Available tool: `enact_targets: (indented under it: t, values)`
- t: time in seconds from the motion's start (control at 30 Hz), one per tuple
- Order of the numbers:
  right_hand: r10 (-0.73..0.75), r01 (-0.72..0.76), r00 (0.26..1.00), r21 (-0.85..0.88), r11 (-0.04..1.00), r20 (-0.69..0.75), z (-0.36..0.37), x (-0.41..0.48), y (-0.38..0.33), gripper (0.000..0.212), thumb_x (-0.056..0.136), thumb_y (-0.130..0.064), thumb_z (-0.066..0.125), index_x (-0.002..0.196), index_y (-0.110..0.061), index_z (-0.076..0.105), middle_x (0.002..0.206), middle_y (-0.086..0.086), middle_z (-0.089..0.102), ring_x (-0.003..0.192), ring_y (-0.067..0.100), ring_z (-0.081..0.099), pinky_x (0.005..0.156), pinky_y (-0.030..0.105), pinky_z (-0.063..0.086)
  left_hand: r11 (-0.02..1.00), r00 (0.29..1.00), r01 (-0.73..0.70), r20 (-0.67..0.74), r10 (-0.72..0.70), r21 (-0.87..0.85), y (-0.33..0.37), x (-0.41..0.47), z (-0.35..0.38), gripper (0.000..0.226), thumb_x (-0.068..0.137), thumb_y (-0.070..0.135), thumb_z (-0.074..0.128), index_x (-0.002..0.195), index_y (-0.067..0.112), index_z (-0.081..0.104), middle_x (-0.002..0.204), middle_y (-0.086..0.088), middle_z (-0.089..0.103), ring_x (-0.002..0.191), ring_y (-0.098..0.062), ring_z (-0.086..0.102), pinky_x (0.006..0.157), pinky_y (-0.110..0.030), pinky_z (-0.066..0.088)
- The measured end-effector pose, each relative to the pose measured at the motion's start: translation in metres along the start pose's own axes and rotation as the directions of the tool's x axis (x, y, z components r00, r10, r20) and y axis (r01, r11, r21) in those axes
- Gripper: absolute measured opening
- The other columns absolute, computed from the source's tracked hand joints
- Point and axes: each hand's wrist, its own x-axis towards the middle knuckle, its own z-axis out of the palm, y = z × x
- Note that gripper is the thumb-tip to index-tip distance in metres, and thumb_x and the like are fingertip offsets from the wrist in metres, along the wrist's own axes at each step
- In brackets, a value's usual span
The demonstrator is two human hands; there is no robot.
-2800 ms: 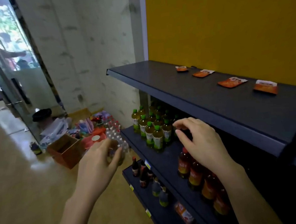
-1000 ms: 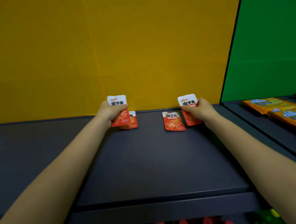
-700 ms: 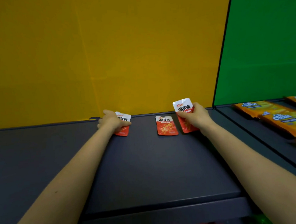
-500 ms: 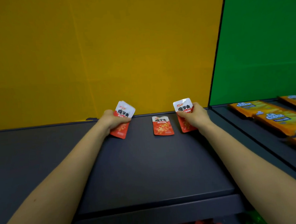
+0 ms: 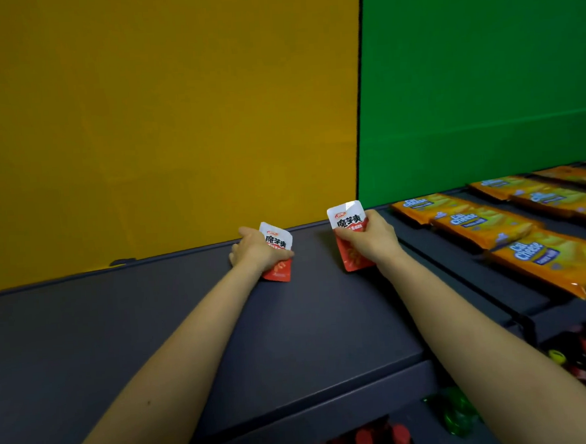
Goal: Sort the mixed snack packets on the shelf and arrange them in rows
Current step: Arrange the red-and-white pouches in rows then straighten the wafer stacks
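Yellow back panel (image 5: 162, 120) to the left, green panel (image 5: 482, 80) to the right, dark grey shelf (image 5: 308, 324) beneath. Left hand (image 5: 255, 250) curled round a red-and-white snack packet (image 5: 278, 238) near the back of the shelf; cannot tell whether its lower edge touches. Right hand (image 5: 371, 239) grips a matching packet (image 5: 349, 220), white end up. Orange cheese-cracker packets (image 5: 480, 225) lie in rows on the neighbouring shelf at right. Red-capped bottles (image 5: 363, 439) stand below.

Left hand (image 5: 257, 249) grips red packet (image 5: 277, 253); right hand (image 5: 371, 239) grips another (image 5: 350, 235)
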Motion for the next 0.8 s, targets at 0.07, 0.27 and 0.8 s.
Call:
enact_targets:
  t: [0.07,0.27,0.8]
  values:
    - [-0.006,0.006,1.0,0.023,1.0,-0.017,-0.003,-0.004,-0.001,0.047,0.081,-0.034,0.067,0.12,-0.012,0.052,0.123,0.009,0.059,0.114,0.027,0.055,0.097,0.042,0.044,0.992,0.998,-0.019,0.05,0.026,-0.127,-0.001,0.0,-0.002,0.07,0.062,0.021,0.085,0.111,-0.002,0.04,0.123,-0.018,0.057,0.113,-0.034,0.055,0.095,-0.041,0.047]
    - [-0.042,0.051,0.998,0.2,0.979,-0.05,-0.032,-0.023,-0.008,0.036,0.086,-0.024,0.062,0.113,-0.01,0.044,0.119,0.015,0.061,0.102,0.036,0.063,0.093,0.051,0.048,0.881,0.959,-0.169,0.134,0.251,-0.441,0.006,-0.026,-0.018,0.034,0.076,-0.001,0.07,0.108,0.0,0.058,0.097,-0.019,0.066,0.069,-0.023,0.066,0.069,-0.035,0.056]
    - [0.071,0.051,0.934,0.327,0.943,-0.35,-0.319,-0.126,0.113,0.016,0.092,-0.012,0.051,0.105,-0.019,0.045,0.099,0.008,0.065,0.077,0.021,0.069,0.067,0.034,0.058,0.603,0.644,0.146,0.538,0.544,-0.784,0.193,-0.203,0.102,0.012,0.091,0.006,0.049,0.088,0.002,0.059,0.061,-0.003,0.073,0.047,-0.016,0.068,0.043,-0.023,0.054]
